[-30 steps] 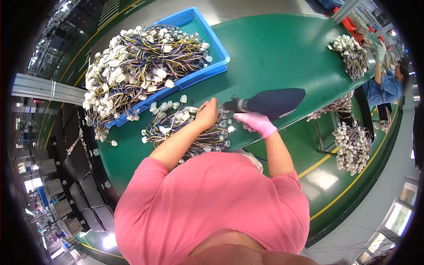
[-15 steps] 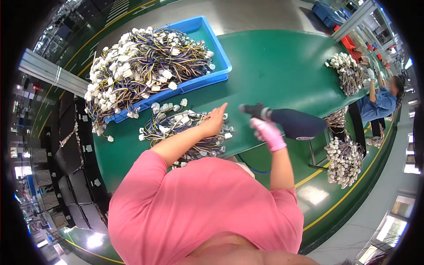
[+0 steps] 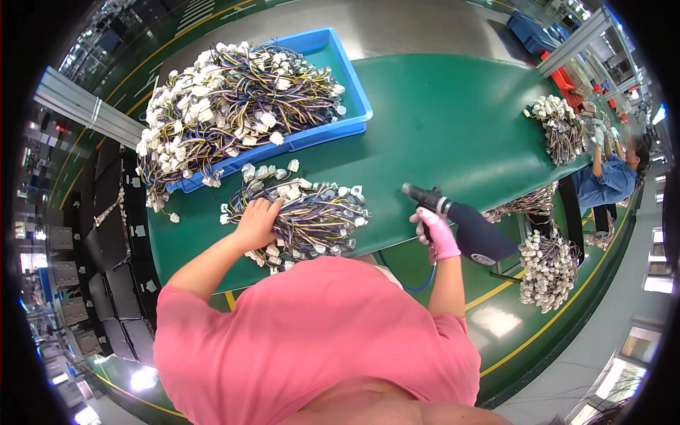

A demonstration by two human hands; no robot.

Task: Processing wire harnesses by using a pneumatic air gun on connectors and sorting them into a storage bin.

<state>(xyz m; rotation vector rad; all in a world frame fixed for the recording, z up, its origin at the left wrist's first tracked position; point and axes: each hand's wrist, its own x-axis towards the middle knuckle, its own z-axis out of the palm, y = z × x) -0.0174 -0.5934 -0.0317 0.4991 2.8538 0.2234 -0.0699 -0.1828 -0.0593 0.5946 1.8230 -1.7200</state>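
Note:
A loose bunch of wire harnesses point(image 3: 315, 218), with white connectors and yellow, dark and pale wires, lies on the green table before me. Bare, my left hand point(image 3: 258, 225) has its fingers bent over the bunch's left end, gripping some of the wires. To the right, my right hand point(image 3: 437, 234) wears a pink glove and is closed round the handle of an air gun point(image 3: 427, 198). The gun has a black nozzle pointing left and a dark cloth bag point(image 3: 480, 232) hanging behind it. A blue hose runs down below that hand.
A blue bin point(image 3: 358, 106) heaped with wire harnesses stands at the far left of the green table point(image 3: 439, 106). More harness bundles point(image 3: 556, 127) lie at the right end and hang below it point(image 3: 547, 265). A co-worker in blue point(image 3: 605, 180) works there.
My left hand has moved left and nearer, from above the bunch's right end to its left end. The air gun has shifted right and nearer, and its bag hangs lower.

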